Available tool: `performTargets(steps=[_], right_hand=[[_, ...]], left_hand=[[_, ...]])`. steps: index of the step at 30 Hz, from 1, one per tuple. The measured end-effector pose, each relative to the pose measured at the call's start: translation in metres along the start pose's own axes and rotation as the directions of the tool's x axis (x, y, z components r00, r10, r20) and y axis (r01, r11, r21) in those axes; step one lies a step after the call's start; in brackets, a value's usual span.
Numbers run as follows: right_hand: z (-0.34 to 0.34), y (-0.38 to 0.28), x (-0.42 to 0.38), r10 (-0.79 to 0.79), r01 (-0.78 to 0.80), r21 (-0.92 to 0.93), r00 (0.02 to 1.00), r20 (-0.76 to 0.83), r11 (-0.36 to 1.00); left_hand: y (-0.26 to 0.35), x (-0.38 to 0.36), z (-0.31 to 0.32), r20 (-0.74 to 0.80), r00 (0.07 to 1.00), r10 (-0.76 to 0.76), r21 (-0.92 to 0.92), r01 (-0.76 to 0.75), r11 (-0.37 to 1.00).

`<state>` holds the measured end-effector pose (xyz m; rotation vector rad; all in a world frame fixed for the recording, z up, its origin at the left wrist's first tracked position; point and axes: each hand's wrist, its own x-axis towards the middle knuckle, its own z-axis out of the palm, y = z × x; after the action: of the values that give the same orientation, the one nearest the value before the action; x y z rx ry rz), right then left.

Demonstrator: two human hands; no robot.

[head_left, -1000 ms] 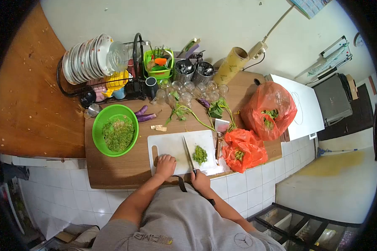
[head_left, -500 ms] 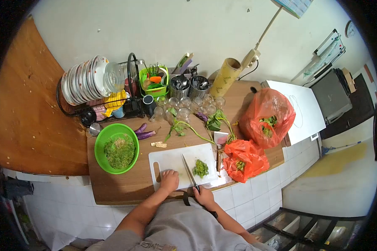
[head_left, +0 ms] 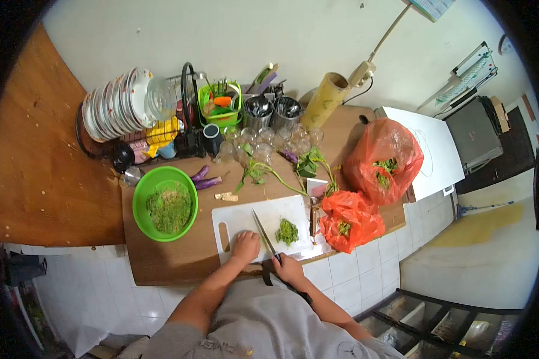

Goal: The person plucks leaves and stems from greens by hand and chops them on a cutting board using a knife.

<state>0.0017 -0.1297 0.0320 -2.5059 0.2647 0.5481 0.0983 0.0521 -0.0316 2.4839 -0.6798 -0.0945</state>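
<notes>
My right hand [head_left: 290, 270] grips a kitchen knife [head_left: 265, 233] by its dark handle at the near edge of the white cutting board [head_left: 236, 216]. The blade lies over the board, its tip pointing away and left. My left hand [head_left: 245, 246] rests on the left part of the board, beside the handle slot, fingers slightly bent and no object visible in them. Chopped greens [head_left: 287, 231] form a small heap right of the blade, apart from it. To the left, a green basin [head_left: 139, 206] holds finely cut greens [head_left: 172, 208] with some paler bits.
Purple eggplants [head_left: 208, 183] and a pale brown piece [head_left: 226, 197] lie beyond the board. Leafy stems [head_left: 266, 170] and several glasses [head_left: 263, 152] stand farther back. Red plastic bags [head_left: 353, 224] sit at right, near a wooden-handled tool [head_left: 314, 220]. A dish rack [head_left: 188, 113] is back left.
The whole view has shifted slightly, so the table appears higher. The knife's tip has swung a little left, and my left hand has edged slightly right on the board.
</notes>
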Motion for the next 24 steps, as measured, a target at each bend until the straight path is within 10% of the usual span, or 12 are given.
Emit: performTargets(steps=[24], right_hand=[[0.001, -0.021, 0.026, 0.061, -0.054, -0.075, 0.993, 0.102, 0.996]], left_hand=[[-0.006, 0.003, -0.004, 0.003, 1.000, -0.005, -0.116, 0.005, 0.993]])
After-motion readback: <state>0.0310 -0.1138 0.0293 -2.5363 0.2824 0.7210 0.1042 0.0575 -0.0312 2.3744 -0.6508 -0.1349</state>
